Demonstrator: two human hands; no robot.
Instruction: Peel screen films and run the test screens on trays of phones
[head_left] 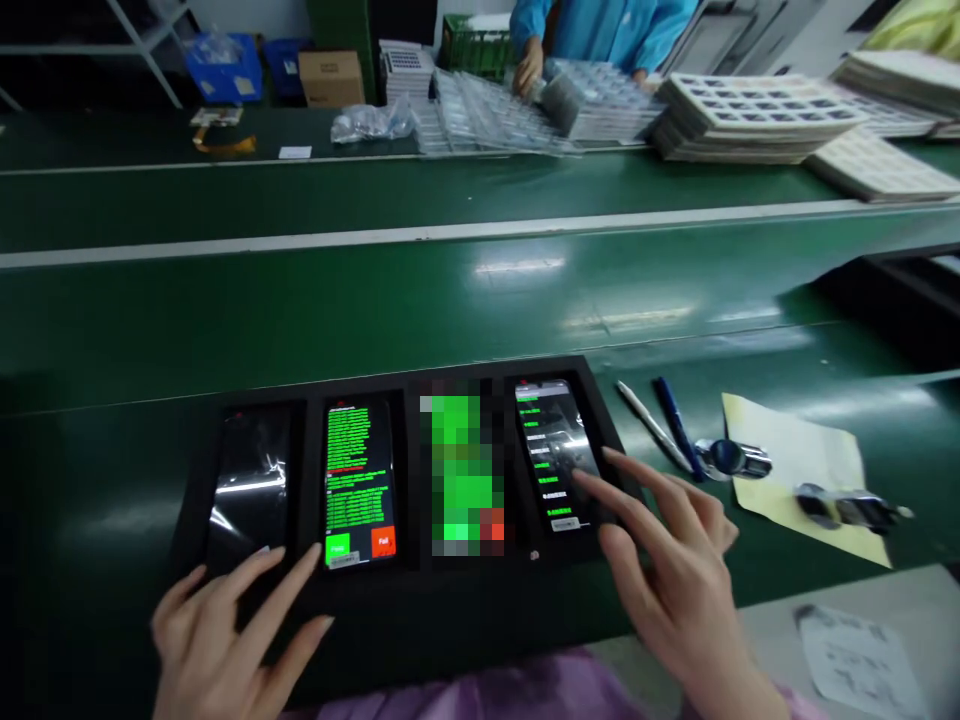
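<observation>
A black foam tray (416, 470) lies in front of me with a row of phones in its slots. My left hand (232, 630), fingers spread, rests at the front edge by the dark-screened phone (251, 480) and the phone with green text (358, 480) and green and red buttons. My right hand (675, 560) is open over the rightmost phone (555, 455), its index fingertip at the screen, which lists green and white lines. Whether the fingertip touches the glass I cannot tell. Between them, another phone's place (457, 470) is pixelated, mostly green.
Right of the tray lie a white pen (652, 425), a blue pen (677, 425), a yellow paper (802, 470) and shiny metal parts (735, 458). Across the green bench, a person in blue (607, 35) handles clear plastic trays (495, 110) beside stacked white trays (757, 115).
</observation>
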